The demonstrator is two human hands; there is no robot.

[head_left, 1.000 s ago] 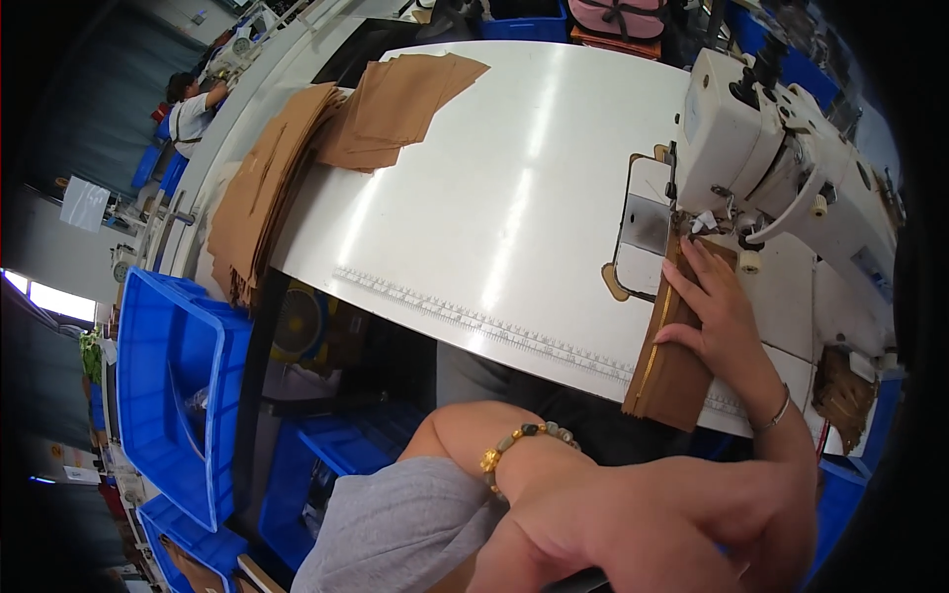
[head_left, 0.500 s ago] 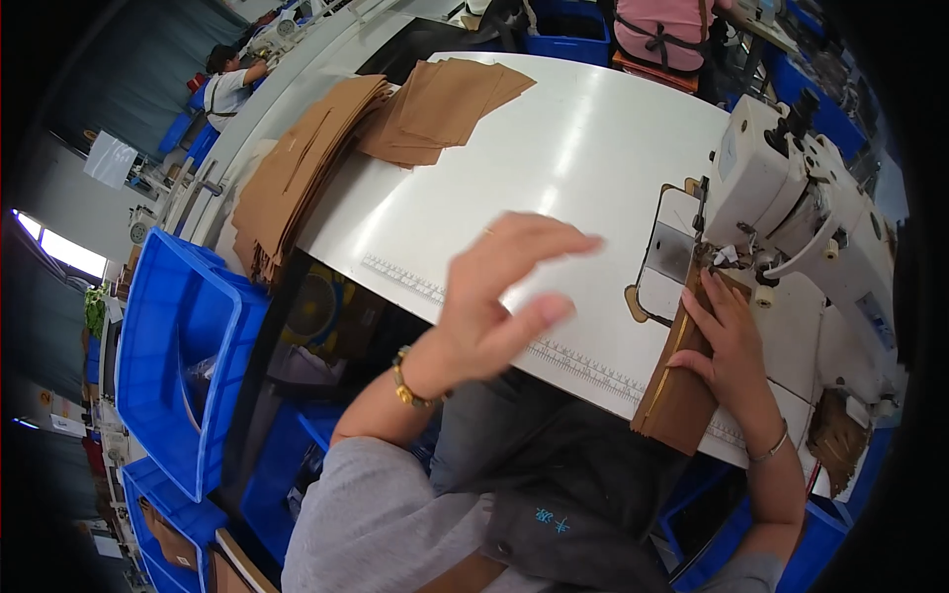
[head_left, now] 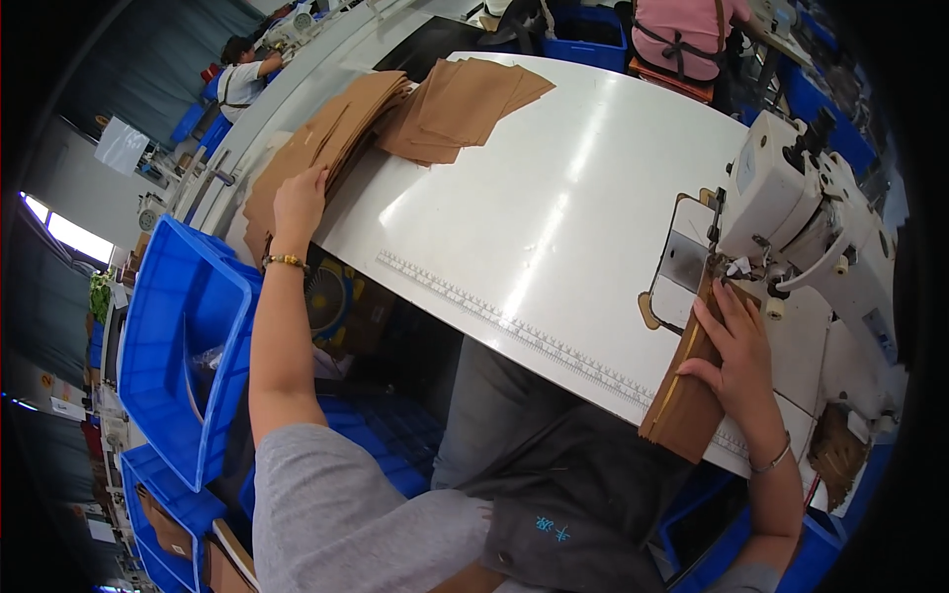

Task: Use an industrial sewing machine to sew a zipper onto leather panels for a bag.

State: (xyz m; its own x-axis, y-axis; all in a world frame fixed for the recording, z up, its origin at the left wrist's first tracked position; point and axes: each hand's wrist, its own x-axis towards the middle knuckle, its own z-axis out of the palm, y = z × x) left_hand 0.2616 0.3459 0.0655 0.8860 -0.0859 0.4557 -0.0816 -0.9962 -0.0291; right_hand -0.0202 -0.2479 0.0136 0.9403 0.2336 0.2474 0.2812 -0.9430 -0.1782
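My left hand (head_left: 300,210) has reached to the stack of brown pieces (head_left: 336,124) at the far left of the table. Its fingers are pinched at the stack's near right edge, on a brown piece. On the right, my right hand (head_left: 733,351) lies spread on a folded brown panel (head_left: 682,415), holding it down without gripping. A thin yellow strip runs lengthwise along this panel. The panel's far end sits beneath the head of a white sewing machine (head_left: 781,198), where the needle area is too small to make out.
A smaller fanned pile of brown pieces (head_left: 460,109) lies on the white table (head_left: 534,208) beside the stack. A printed ruler (head_left: 514,331) follows the near edge. Blue bins (head_left: 222,346) stand at the left. A person in pink (head_left: 677,40) sits beyond the table.
My left hand has swung from over the table's near middle out to the far-left stack, its fingers closing there. My right hand and the panel stay in place; the view has shifted slightly.
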